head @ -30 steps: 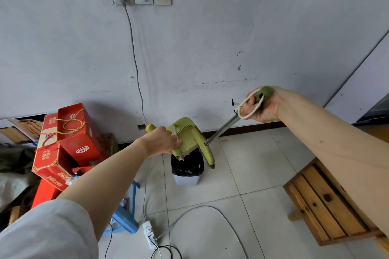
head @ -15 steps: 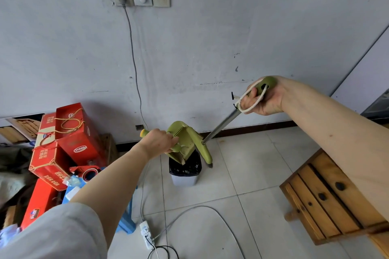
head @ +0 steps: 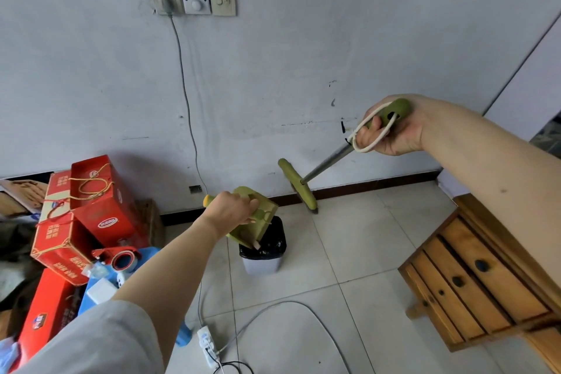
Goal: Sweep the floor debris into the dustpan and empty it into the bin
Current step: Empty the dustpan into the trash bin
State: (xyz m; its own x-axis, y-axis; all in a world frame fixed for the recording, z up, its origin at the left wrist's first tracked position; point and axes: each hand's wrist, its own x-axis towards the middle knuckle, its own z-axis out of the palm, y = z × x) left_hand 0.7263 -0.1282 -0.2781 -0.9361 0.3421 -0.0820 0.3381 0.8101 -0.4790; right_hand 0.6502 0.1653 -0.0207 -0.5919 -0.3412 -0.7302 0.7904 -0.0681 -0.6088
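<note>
The fingers (head: 247, 211) of the left hand (head: 230, 209) are curled tight round the handle of the dustpan (head: 265, 206). The pan is held tipped, its lip pointed down into the black-lined bin (head: 261, 266) just beneath, so the left hand is the nearer to the bin. The right hand (head: 391, 133) is closed round the top of the broom (head: 299, 187). The broom's shaft slants down and left to a head hung near the wall base, right of the bin and apart from the pan. Half a second earlier that head was held against the pan over the bin; it has since been swung clear.
</note>
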